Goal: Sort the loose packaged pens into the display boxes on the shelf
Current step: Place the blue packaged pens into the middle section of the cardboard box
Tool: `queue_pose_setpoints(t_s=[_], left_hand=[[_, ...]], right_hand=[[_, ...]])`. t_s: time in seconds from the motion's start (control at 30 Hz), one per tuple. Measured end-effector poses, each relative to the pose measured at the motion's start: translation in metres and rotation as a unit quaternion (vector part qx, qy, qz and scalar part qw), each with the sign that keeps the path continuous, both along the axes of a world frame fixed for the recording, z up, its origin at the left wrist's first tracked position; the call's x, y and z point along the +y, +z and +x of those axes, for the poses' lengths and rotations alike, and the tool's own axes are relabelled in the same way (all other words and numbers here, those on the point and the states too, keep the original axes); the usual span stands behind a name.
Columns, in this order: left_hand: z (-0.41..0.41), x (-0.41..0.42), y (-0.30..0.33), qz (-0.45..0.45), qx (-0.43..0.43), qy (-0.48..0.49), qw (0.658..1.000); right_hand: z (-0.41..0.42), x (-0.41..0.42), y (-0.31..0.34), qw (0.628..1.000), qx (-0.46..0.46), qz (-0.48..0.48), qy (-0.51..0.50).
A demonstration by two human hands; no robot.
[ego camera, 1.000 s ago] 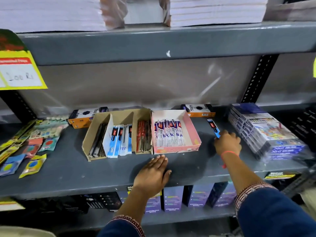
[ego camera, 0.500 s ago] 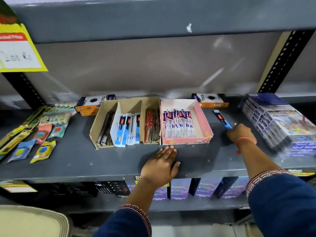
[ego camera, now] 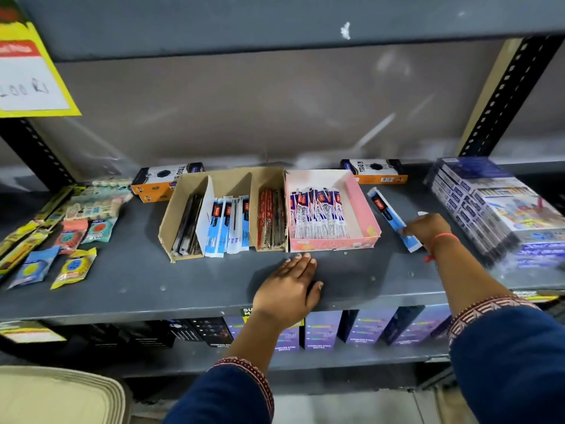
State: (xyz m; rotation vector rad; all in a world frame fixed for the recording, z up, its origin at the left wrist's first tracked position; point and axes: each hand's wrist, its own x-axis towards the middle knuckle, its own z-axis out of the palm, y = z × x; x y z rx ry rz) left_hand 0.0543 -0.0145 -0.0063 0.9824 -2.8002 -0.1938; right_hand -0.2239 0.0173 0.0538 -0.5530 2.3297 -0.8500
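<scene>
A loose blue packaged pen [ego camera: 388,214] lies on the grey shelf [ego camera: 183,286], just right of the pink display box [ego camera: 363,203]. My right hand [ego camera: 428,229] rests on the pen's near end, fingers curled over it. The pink box holds several white-and-purple pen packs [ego camera: 319,215]. To its left stands a brown divided cardboard box [ego camera: 226,179] with dark pens, blue-and-white packs [ego camera: 226,224] and red packs [ego camera: 270,221]. My left hand [ego camera: 289,289] lies flat on the shelf in front of the boxes, holding nothing.
Orange-and-black boxes [ego camera: 165,179] [ego camera: 376,171] sit behind the display boxes. A stack of wrapped packets [ego camera: 495,209] fills the right end. Small sachets [ego camera: 73,237] are scattered at the left. A yellow price tag [ego camera: 30,75] hangs upper left. Purple boxes [ego camera: 324,328] line the shelf below.
The camera has tilted down and moved closer. My right hand has slid toward the near end of the blue pen pack, showing more of it. My left hand has stayed flat.
</scene>
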Motion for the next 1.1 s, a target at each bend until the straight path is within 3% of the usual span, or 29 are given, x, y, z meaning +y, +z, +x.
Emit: queue_pose_setpoints(t_s=[0.2,0.4,0.63,1.1], left_hand=[[-0.001,0.0,0.002,0.014,-0.024,0.01,1.0],[0.001,0.001,0.003,0.01,-0.007,0.007,1.0],[0.008,0.002,0.004,0.026,-0.012,0.006,1.0],[0.028,0.002,0.002,0.041,-0.018,0.004,0.999]], right_hand=[[0.02,0.015,0.002,0.952,-0.185,-0.228,-0.086],[0.064,0.027,0.001,0.908,-0.275,-0.31,-0.062],[0.081,0.049,0.004,0.885,-0.271,-0.371,-0.068],[0.125,0.048,0.026,0.864,-0.306,-0.4,0.007]])
